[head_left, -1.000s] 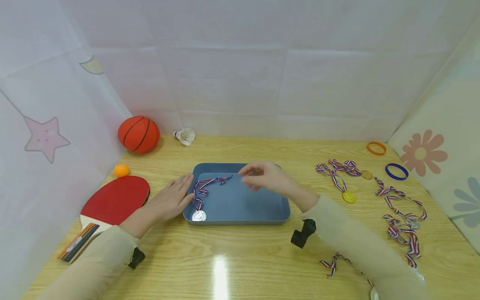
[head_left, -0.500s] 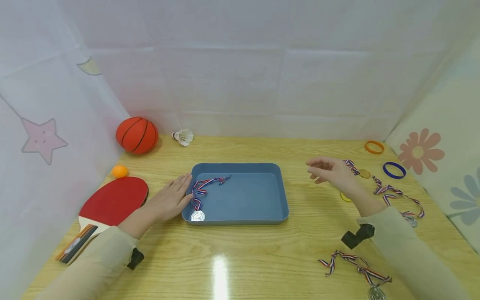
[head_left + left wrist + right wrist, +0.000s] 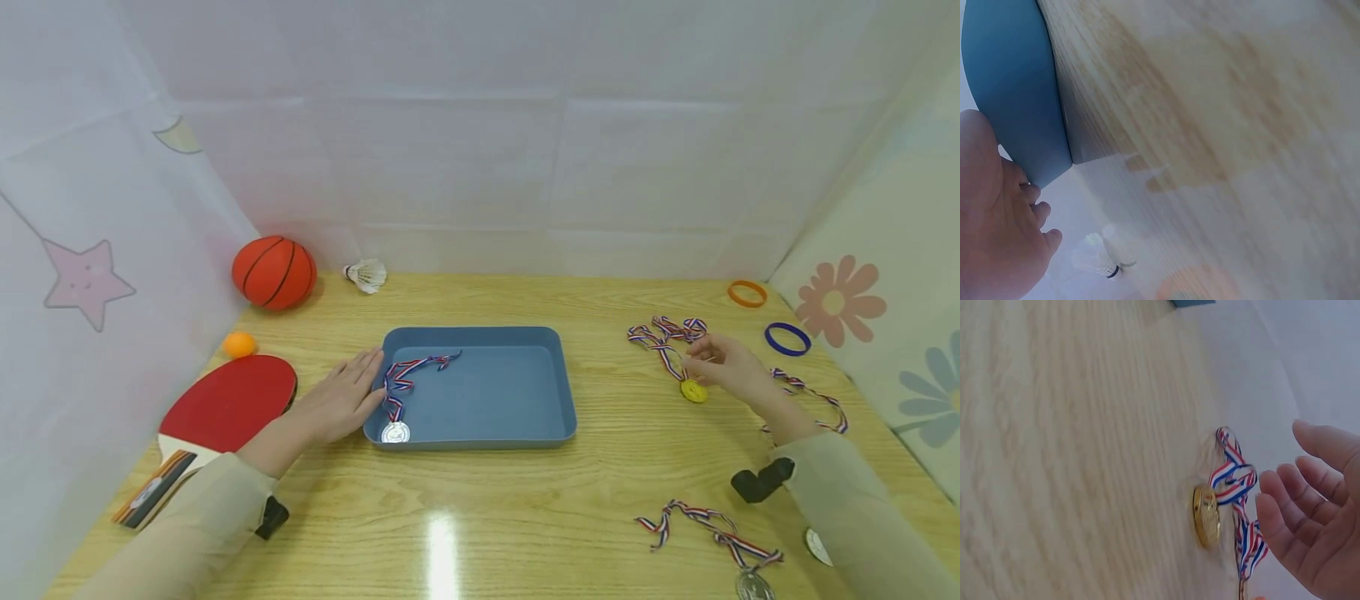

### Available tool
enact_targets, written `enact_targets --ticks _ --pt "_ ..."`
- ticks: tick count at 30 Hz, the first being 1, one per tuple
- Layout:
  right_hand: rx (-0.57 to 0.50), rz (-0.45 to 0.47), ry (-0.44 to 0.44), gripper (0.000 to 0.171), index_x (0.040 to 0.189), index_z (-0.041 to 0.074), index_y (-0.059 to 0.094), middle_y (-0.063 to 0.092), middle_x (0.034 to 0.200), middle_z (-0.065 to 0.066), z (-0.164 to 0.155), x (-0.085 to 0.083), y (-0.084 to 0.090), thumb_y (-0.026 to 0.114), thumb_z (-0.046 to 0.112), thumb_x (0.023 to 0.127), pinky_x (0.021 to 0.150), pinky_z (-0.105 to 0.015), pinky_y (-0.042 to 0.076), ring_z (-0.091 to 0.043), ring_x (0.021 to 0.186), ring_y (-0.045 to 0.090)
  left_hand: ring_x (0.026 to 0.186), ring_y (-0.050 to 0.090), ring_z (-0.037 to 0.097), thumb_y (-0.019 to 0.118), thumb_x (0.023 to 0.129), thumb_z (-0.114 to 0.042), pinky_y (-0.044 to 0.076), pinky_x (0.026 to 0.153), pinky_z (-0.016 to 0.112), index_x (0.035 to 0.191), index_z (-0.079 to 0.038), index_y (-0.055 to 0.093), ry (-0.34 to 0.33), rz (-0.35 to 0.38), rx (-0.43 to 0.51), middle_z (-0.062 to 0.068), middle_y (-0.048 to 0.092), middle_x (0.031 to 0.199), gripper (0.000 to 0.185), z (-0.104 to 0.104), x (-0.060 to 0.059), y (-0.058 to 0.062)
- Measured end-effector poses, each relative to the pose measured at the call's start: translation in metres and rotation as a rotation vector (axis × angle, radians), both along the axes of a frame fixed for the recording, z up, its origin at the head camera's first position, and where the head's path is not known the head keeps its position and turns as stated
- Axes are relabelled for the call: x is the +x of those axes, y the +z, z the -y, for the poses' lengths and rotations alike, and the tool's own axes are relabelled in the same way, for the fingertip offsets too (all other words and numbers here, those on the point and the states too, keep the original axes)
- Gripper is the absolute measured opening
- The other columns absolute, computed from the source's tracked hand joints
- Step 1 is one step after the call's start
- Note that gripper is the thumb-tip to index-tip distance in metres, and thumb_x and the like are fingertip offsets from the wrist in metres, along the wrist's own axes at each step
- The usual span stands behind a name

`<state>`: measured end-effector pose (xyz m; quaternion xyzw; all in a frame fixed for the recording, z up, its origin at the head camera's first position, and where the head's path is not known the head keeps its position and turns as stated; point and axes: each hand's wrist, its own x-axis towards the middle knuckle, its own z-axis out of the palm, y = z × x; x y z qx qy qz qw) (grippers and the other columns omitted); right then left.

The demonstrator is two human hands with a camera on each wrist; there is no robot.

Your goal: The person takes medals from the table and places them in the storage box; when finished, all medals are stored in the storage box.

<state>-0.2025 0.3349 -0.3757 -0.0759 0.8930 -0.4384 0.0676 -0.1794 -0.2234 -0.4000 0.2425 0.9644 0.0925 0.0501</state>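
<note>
My left hand (image 3: 337, 398) lies with straight fingers against the left side of a blue-grey tray (image 3: 495, 396). In the left wrist view, that hand (image 3: 1004, 225) touches the tray's outer wall (image 3: 1016, 81). A silver medal (image 3: 396, 432) on a red, white and blue ribbon lies along the tray's left inside. My right hand (image 3: 729, 372) hovers beside a gold medal (image 3: 693, 392) on the table. In the right wrist view, the fingers of the right hand (image 3: 1316, 515) are loosely bent, apart from the gold medal (image 3: 1208, 515) and its striped ribbon (image 3: 1232, 484).
More ribboned medals lie at the right, including a silver one (image 3: 753, 585) near the front and one (image 3: 817, 547) partly under the right sleeve. Orange (image 3: 747, 294) and blue wristbands (image 3: 787, 339) lie behind. A paddle (image 3: 232, 404), orange ball (image 3: 239, 344), toy basketball (image 3: 274, 272) and shuttlecock (image 3: 366, 275) stand left.
My right hand has moved from above the tray rightward to the gold medal, holding nothing. My left hand has stayed at the tray's left side.
</note>
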Motion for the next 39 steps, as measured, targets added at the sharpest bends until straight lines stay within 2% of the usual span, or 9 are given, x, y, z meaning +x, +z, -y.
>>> enact_targets --ticks 4,8,12,18,28,34,39 --pt "0.122 0.003 0.026 0.04 0.111 -0.01 0.048 0.051 0.099 -0.018 -0.013 -0.004 -0.012 0.062 0.022 0.089 0.063 -0.035 0.051 -0.024 0.08 0.055 0.136 0.012 0.037 0.034 0.099 -0.033 0.012 0.106 0.054 0.144 0.006 0.015 -0.004 -0.005 -0.002 0.02 0.014 0.15 0.063 0.001 0.0 0.0" --pt "0.256 -0.05 0.077 0.041 0.109 -0.006 0.054 0.054 0.1 -0.016 -0.021 -0.008 -0.024 0.067 0.024 0.086 0.065 -0.036 0.047 -0.031 0.088 0.054 0.136 0.012 0.037 0.034 0.099 -0.034 0.012 0.106 0.053 0.144 0.006 0.015 -0.003 -0.007 0.002 0.021 0.015 0.149 0.063 0.001 0.001 0.001" --pt "0.331 -0.089 0.098 0.039 0.103 -0.002 0.059 0.056 0.093 -0.01 -0.023 -0.009 -0.03 0.072 0.025 0.08 0.067 -0.036 0.043 -0.027 0.085 0.053 0.136 0.012 0.037 0.034 0.099 -0.034 0.012 0.106 0.053 0.144 0.006 0.015 -0.001 -0.004 0.006 0.021 0.015 0.149 0.063 0.0 0.002 0.003" --pt "0.371 -0.049 0.095 0.033 0.094 0.001 0.059 0.052 0.083 -0.004 -0.019 -0.011 -0.029 0.074 0.026 0.078 0.062 -0.032 0.038 -0.02 0.074 0.046 0.135 0.013 0.037 0.034 0.099 -0.033 0.012 0.107 0.053 0.144 0.007 0.016 -0.006 -0.007 0.003 0.021 0.015 0.149 0.062 -0.001 0.001 0.003" --pt "0.346 -0.029 0.072 0.033 0.091 0.001 0.054 0.051 0.08 -0.004 -0.02 -0.011 -0.029 0.071 0.026 0.081 0.06 -0.032 0.036 -0.019 0.071 0.044 0.136 0.012 0.037 0.034 0.099 -0.033 0.013 0.106 0.053 0.144 0.007 0.015 -0.013 -0.008 0.0 0.021 0.014 0.149 0.063 0.001 0.001 0.003" --pt "0.219 0.037 0.026 0.026 0.092 0.0 0.054 0.057 0.076 -0.005 -0.022 -0.01 -0.027 0.063 0.024 0.089 0.057 -0.03 0.043 -0.017 0.068 0.048 0.136 0.012 0.037 0.035 0.099 -0.033 0.013 0.106 0.053 0.144 0.007 0.015 -0.011 -0.008 -0.003 0.021 0.014 0.149 0.063 0.0 0.001 0.003" --pt "0.106 0.097 -0.028 0.033 0.1 -0.002 0.053 0.061 0.091 -0.008 -0.021 -0.01 -0.023 0.058 0.029 0.091 0.065 -0.032 0.048 -0.016 0.077 0.053 0.136 0.013 0.037 0.035 0.099 -0.032 0.013 0.106 0.053 0.144 0.007 0.016 -0.013 -0.008 -0.002 0.021 0.015 0.149 0.062 0.0 0.001 0.003"
